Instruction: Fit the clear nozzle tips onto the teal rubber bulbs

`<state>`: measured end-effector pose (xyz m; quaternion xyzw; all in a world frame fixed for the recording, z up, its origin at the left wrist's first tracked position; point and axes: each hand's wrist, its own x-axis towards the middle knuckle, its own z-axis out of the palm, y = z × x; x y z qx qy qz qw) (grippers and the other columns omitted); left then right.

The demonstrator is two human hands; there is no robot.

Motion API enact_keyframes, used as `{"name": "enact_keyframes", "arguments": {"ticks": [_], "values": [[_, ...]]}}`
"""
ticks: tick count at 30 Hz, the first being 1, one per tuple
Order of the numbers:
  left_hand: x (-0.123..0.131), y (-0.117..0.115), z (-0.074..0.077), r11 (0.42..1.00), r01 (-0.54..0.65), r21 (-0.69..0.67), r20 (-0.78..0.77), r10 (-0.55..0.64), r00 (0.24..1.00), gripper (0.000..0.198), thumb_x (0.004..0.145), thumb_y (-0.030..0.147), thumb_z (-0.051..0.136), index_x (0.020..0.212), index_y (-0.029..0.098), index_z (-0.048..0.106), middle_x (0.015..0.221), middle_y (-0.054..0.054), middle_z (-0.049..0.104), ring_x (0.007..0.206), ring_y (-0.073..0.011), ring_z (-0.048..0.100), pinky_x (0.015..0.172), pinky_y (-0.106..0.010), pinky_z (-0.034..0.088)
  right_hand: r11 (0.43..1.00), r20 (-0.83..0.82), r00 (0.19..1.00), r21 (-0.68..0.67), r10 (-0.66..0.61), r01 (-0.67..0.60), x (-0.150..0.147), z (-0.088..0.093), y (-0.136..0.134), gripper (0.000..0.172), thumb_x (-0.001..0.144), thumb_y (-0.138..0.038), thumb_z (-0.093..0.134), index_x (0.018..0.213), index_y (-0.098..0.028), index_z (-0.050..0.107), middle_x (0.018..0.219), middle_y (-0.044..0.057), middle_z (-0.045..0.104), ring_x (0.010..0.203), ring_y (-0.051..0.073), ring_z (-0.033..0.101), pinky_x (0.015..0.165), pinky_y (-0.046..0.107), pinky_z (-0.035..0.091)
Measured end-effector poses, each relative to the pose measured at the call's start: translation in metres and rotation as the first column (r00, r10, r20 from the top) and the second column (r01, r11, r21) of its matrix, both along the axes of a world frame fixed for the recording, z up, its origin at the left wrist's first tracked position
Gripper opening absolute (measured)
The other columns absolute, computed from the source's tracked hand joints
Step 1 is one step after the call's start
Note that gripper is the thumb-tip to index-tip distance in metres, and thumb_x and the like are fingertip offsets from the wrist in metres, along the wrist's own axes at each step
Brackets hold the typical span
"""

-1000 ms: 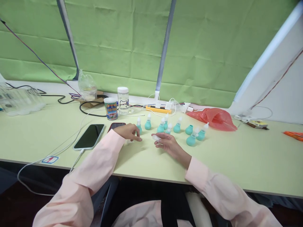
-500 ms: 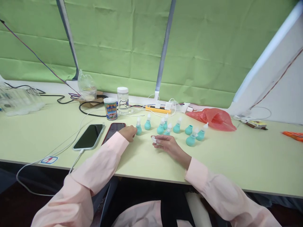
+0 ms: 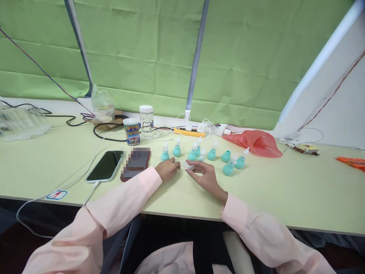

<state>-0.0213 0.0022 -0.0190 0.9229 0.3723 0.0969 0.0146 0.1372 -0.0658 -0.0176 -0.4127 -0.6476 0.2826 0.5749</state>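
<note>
My right hand pinches a small clear plastic nozzle between thumb and fingers, just above the table. Close by on its left is my left hand, back up, with its fingers bent together and pointing toward the nozzle; whatever may be in them is hidden. Behind that hand stands a teal squeeze bulb with a clear tip. Several similar tipped bulbs stand beyond my hands, among them one at the right. One teal bulb has an open neck and no tip.
Two phones lie at left, one white-edged and one red-cased. Behind them stand a printed paper cup and a white-lidded jar. A yellow power strip, cables and a red plastic bag lie along the back.
My left hand has moved right, away from the leftmost teal bulb and toward the nozzle. The bulb stays standing. My right hand still holds the nozzle in nearly the same place.
</note>
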Motion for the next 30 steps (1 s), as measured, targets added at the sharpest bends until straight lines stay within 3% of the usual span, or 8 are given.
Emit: {"name": "enact_keyframes", "arguments": {"ticks": [5, 9, 11, 14, 18, 24, 30], "values": [[0.002, -0.005, 0.001, 0.998, 0.056, 0.015, -0.090, -0.054, 0.994, 0.028, 0.080, 0.020, 0.027, 0.099, 0.017, 0.048, 0.087, -0.010, 0.047, 0.080, -0.0205, 0.051, 0.063, -0.030, 0.040, 0.955, 0.000, 0.980, 0.225, -0.199, 0.194, 0.021, 0.024, -0.002, 0.023, 0.060, -0.022, 0.061, 0.083, -0.021, 0.061, 0.090, 0.005, 0.061, 0.067, 0.016, 0.058, 0.064, 0.033, 0.049], [0.004, -0.006, 0.001, 0.998, 0.056, 0.030, -0.108, -0.052, 0.993, 0.028, 0.080, 0.020, 0.028, 0.101, 0.017, 0.047, 0.090, -0.010, 0.046, 0.080, -0.0208, 0.050, 0.063, -0.031, 0.040, 0.831, -0.013, 0.891, 0.356, -0.453, 0.428, 0.074, 0.067, 0.006, 0.017, 0.065, -0.022, 0.054, 0.082, -0.018, 0.058, 0.077, 0.005, 0.061, 0.055, 0.012, 0.055, 0.053, 0.028, 0.047], [0.005, -0.006, 0.001, 0.997, 0.062, 0.037, -0.111, -0.058, 0.992, 0.028, 0.080, 0.020, 0.029, 0.101, 0.017, 0.046, 0.090, -0.010, 0.046, 0.080, -0.0211, 0.050, 0.063, -0.031, 0.041, 0.817, 0.093, 0.842, 0.320, -0.532, 0.480, 0.104, 0.089, 0.014, 0.015, 0.064, -0.022, 0.055, 0.077, -0.017, 0.059, 0.074, 0.005, 0.061, 0.052, 0.011, 0.054, 0.051, 0.027, 0.046], [0.005, -0.007, 0.001, 0.997, 0.066, 0.044, -0.120, -0.060, 0.991, 0.028, 0.080, 0.020, 0.029, 0.102, 0.017, 0.045, 0.091, -0.010, 0.046, 0.082, -0.0213, 0.050, 0.063, -0.032, 0.041, 0.869, 0.400, 0.787, 0.053, -0.469, 0.491, 0.142, 0.109, 0.030, 0.016, 0.056, -0.022, 0.062, 0.071, -0.015, 0.061, 0.062, 0.005, 0.061, 0.045, 0.012, 0.054, 0.046, 0.027, 0.046], [0.004, -0.009, 0.003, 0.996, 0.067, 0.060, -0.142, -0.058, 0.988, 0.028, 0.079, 0.021, 0.030, 0.102, 0.017, 0.045, 0.092, -0.010, 0.046, 0.082, -0.0211, 0.049, 0.062, -0.031, 0.041, 0.879, 0.589, 0.780, -0.234, -0.212, 0.416, 0.168, 0.103, 0.057, 0.007, 0.054, -0.018, 0.063, 0.057, -0.013, 0.061, 0.055, 0.007, 0.061, 0.046, 0.015, 0.057, 0.045, 0.027, 0.046], [0.004, -0.009, 0.003, 0.996, 0.064, 0.061, -0.159, -0.054, 0.986, 0.028, 0.079, 0.022, 0.031, 0.103, 0.018, 0.044, 0.093, -0.010, 0.046, 0.082, -0.0202, 0.049, 0.063, -0.031, 0.041, 0.828, 0.669, 0.711, -0.259, -0.218, 0.497, 0.175, 0.076, 0.086, 0.002, 0.056, -0.011, 0.058, 0.056, -0.011, 0.060, 0.057, 0.008, 0.062, 0.044, 0.014, 0.057, 0.048, 0.026, 0.046], [0.005, -0.009, 0.000, 0.994, 0.068, 0.081, -0.159, -0.054, 0.986, 0.028, 0.079, 0.022, 0.030, 0.103, 0.018, 0.044, 0.092, -0.010, 0.046, 0.081, -0.0202, 0.050, 0.063, -0.031, 0.042, 0.815, 0.720, 0.673, -0.281, -0.171, 0.507, 0.176, 0.075, 0.087, 0.006, 0.059, -0.012, 0.054, 0.059, -0.011, 0.060, 0.062, 0.008, 0.063, 0.049, 0.014, 0.059, 0.052, 0.023, 0.047]]}}
